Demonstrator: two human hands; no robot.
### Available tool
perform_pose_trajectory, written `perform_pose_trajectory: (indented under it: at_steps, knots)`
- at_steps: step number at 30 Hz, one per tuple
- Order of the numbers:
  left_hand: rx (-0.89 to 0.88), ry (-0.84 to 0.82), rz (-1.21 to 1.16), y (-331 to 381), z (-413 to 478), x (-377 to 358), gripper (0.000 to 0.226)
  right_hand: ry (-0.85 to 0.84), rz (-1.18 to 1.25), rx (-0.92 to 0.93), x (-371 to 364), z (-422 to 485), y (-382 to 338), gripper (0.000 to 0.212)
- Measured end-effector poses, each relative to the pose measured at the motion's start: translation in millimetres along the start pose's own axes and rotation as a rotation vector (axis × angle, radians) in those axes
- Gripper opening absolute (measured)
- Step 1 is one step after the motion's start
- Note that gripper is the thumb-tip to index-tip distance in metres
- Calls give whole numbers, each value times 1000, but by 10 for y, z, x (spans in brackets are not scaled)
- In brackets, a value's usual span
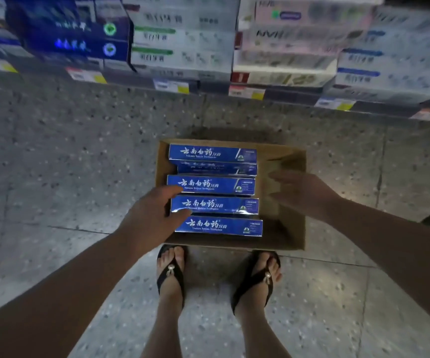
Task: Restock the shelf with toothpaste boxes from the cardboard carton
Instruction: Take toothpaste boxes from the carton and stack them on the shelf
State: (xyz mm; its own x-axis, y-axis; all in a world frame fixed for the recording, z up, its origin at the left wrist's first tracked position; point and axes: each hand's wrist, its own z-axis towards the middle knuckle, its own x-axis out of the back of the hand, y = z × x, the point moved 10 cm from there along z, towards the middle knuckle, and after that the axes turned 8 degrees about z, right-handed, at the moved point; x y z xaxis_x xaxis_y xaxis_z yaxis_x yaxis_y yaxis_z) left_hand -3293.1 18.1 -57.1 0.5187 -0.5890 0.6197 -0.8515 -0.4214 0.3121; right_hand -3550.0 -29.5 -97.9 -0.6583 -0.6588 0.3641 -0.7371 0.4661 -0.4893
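Above the brown cardboard carton (290, 233), left hand (152, 218) and right hand (304, 192) spread empty; hasty grabbing could spill blue toothpaste boxes (212, 184).

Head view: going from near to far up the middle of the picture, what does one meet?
Feet in sandals → cardboard carton holding blue toothpaste boxes → speckled floor → price labels → stocked shelf.

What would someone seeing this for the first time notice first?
Five bright blue toothpaste boxes lie in a row in the left part of an open cardboard carton on the floor, just ahead of the person's sandalled feet. The left hand reaches to their left ends, while the blurred right hand hovers over the carton's emptier right side. Beyond, the shelf is packed with stacked boxes.
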Motion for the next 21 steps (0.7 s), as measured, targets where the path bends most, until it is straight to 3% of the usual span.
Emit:
perform_pose_trajectory:
  at_steps: [10,18,21]
  knots:
    - [-1,10,-5,-603,665,-666,50,-105,-53,138,-797,1160,341,75]
    - [-53,-3,-41,-645,971,-862,50,-150,-185,177,-911,1382,487,89]
    - [-65,0,-63,-626,1031,-869,49,-163,-231,221,-932,1370,446,83]
